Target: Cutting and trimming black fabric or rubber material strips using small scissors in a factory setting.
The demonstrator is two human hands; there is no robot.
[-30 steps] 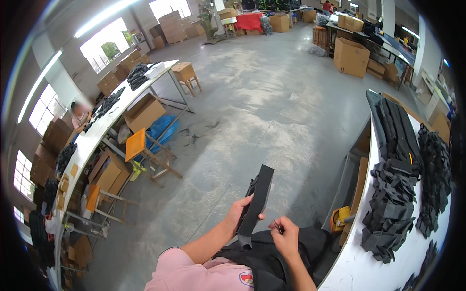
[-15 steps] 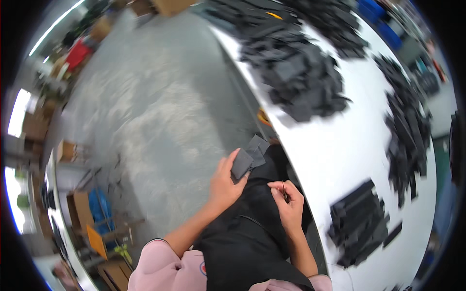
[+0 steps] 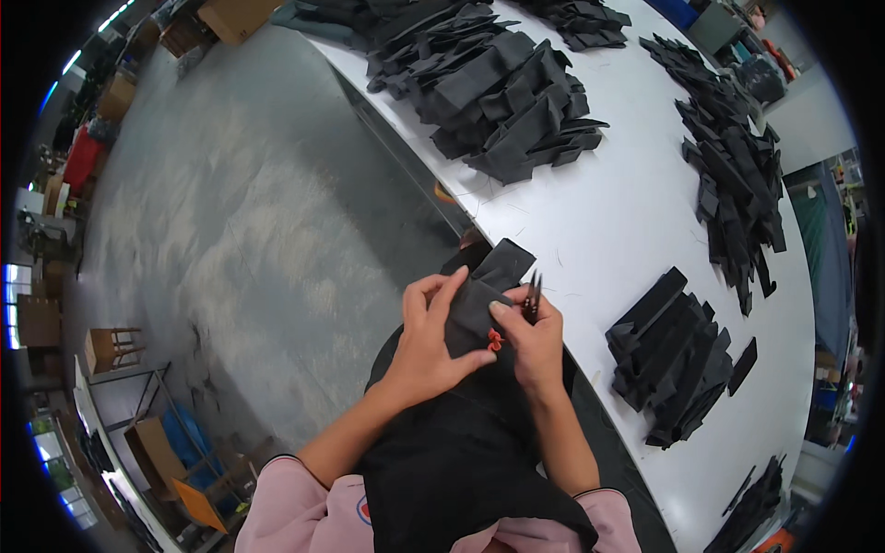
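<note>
My left hand (image 3: 426,343) is closed on a folded dark grey fabric piece (image 3: 472,309), fingers at its far side and thumb along its near edge. My right hand (image 3: 536,346) pinches the same piece from the right with its thumb on top. Dark pointed snips (image 3: 534,297) stick up out of the right hand, tips away from me. A small red knotted bit (image 3: 495,340) shows between the two thumbs; what it is fixed to is hidden. Both hands are over my black apron (image 3: 452,442), beside the table edge.
A white table (image 3: 599,244) runs along my right. On it lie a large heap of dark fabric pieces (image 3: 498,101), a long pile (image 3: 733,184) on the right and a smaller stack (image 3: 668,359) nearer me. Loose threads are scattered there. Grey floor (image 3: 240,230) lies to the left.
My right hand has come up to the fabric and now grips it alongside my left. The snips' points and the red bit now show. The view has shifted toward the table.
</note>
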